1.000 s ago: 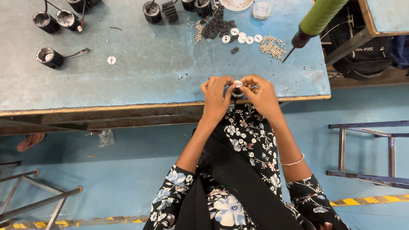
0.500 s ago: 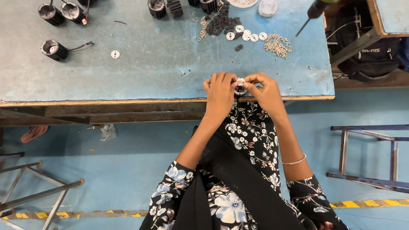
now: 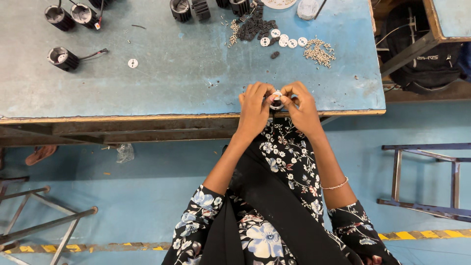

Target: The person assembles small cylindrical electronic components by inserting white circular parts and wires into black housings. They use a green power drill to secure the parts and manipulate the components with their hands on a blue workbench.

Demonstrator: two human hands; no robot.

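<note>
My left hand (image 3: 253, 109) and my right hand (image 3: 302, 107) meet at the near edge of the blue worktable (image 3: 171, 83). Together they pinch a small round black part with a white disc on top (image 3: 276, 100); fingers hide most of it. Just beyond the hands lie white discs (image 3: 283, 40), a heap of small black pieces (image 3: 255, 27) and a pile of small screws (image 3: 319, 52).
Black cylindrical housings with wires (image 3: 63, 58) sit at the far left, more housings (image 3: 189, 10) at the top middle. A lone white disc (image 3: 132, 63) lies left of centre. A black backpack (image 3: 421, 59) rests at the right. Metal stool frames (image 3: 427, 176) stand on the blue floor.
The green-handled tool that hung over the table's right end is out of view now. My hands stay together on the small part at the table edge; the view has shifted slightly.
</note>
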